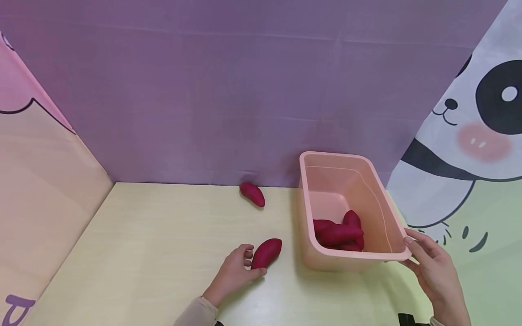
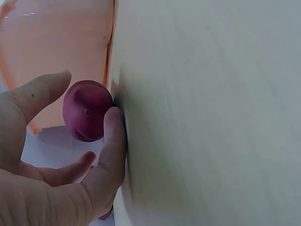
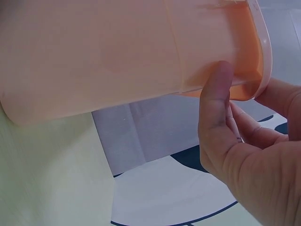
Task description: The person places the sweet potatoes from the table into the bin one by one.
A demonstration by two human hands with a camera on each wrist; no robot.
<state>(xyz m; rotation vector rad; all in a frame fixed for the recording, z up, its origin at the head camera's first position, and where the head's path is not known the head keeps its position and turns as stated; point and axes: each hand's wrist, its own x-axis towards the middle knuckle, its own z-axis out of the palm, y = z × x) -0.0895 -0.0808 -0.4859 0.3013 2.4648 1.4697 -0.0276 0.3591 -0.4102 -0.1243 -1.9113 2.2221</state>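
Observation:
A dark red sweet potato (image 1: 267,253) lies on the table in front of my left hand (image 1: 235,272). Thumb and fingers stand on either side of its near end. In the left wrist view, one fingertip touches the sweet potato (image 2: 88,111) close to the tabletop, while the thumb tip and another finger sit just off it. My right hand (image 1: 435,267) pinches the front right rim of a pink plastic bin (image 1: 306,226), fingers beneath and thumb over the edge. Several sweet potatoes (image 1: 340,234) are piled inside, toward its near end.
One more sweet potato (image 1: 252,194) lies at the table's back edge, by the purple backdrop (image 1: 212,99). The pale wooden table (image 1: 134,244) meets a printed cloth (image 1: 36,181) at left and a panda-print cloth (image 1: 481,203) at right.

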